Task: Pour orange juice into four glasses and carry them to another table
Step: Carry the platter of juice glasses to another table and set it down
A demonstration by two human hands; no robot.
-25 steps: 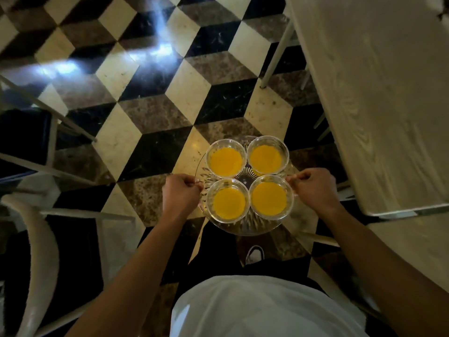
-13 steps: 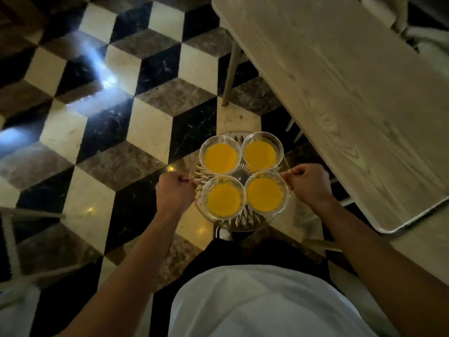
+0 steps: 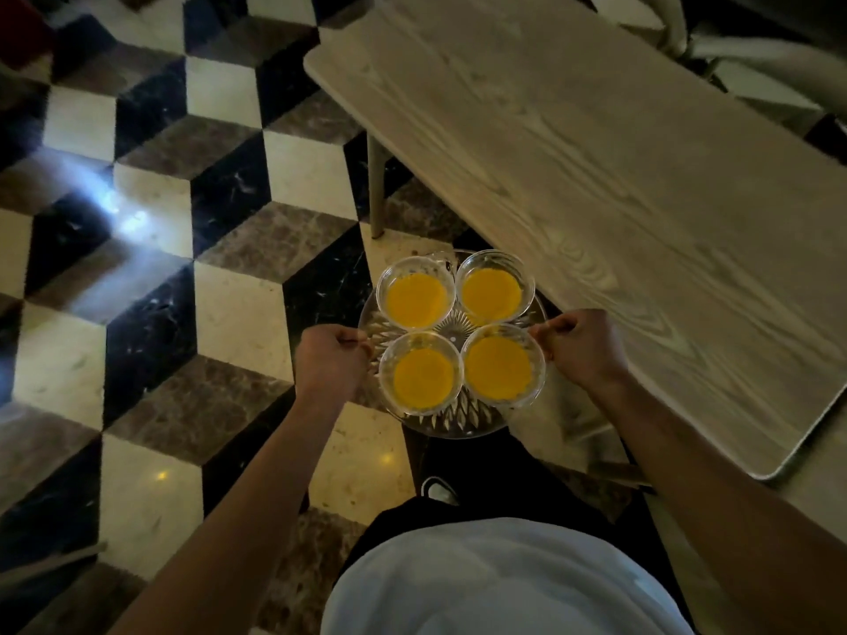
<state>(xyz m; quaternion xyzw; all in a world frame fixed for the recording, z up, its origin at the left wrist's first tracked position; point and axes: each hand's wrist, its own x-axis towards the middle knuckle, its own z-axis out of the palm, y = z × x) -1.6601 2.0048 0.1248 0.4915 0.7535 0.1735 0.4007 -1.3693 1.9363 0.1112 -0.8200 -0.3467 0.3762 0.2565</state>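
Observation:
A round cut-glass tray [image 3: 451, 426] hangs level over the floor in front of my waist. On it stand several clear glasses of orange juice, in two rows: far left [image 3: 416, 294], far right [image 3: 492, 288], near left [image 3: 422, 375], near right [image 3: 503, 368]. My left hand [image 3: 331, 363] is shut on the tray's left rim. My right hand [image 3: 583, 348] is shut on the right rim. A pale wooden table [image 3: 609, 185] lies just right of the tray, its near edge beside my right hand.
The floor [image 3: 220, 249] is a black, cream and brown cube-pattern marble with bright glare at the left. A table leg [image 3: 375, 190] stands just beyond the tray. A white chair [image 3: 751, 61] sits behind the table's far side. My shoe [image 3: 439, 490] shows below the tray.
I have walked and turned with the tray; the wooden table has swung further into view and lies closer on the right. The chairs on the left have left the view. Both grips are unchanged.

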